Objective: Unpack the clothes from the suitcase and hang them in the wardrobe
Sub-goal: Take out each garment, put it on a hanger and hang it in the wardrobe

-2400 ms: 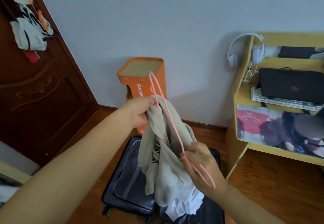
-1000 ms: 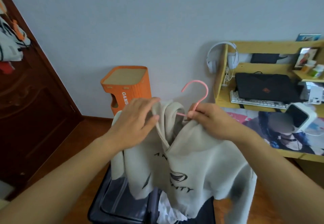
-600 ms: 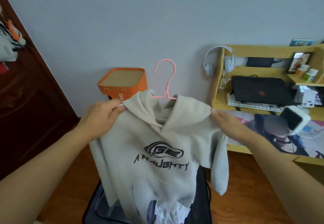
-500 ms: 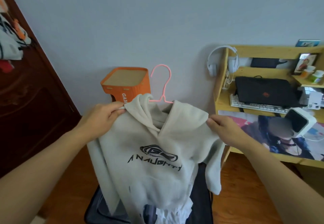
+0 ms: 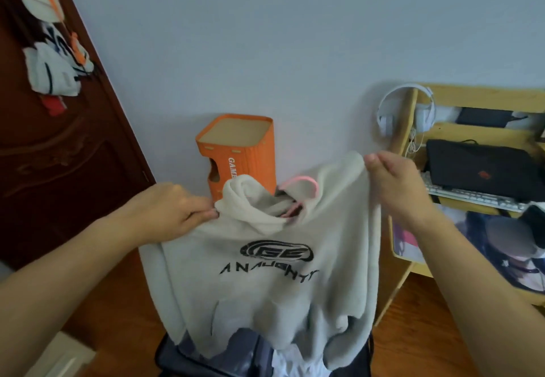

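Mid-frame: both hands' fingers pinch beige printed fleece hoodie (image 5: 265, 273) shoulders, seating it on thin pink hanger (image 5: 298, 197); nxt: grab hook, carry to wardrobe

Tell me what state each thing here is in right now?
Hoodie: held up by both shoulders.
Hanger: tucked in the neck, hook tilted.
Suitcase: open, below the hoodie.
Left hand: pinching a shoulder.
Right hand: pinching the other.
Headphones: hanging on the desk.
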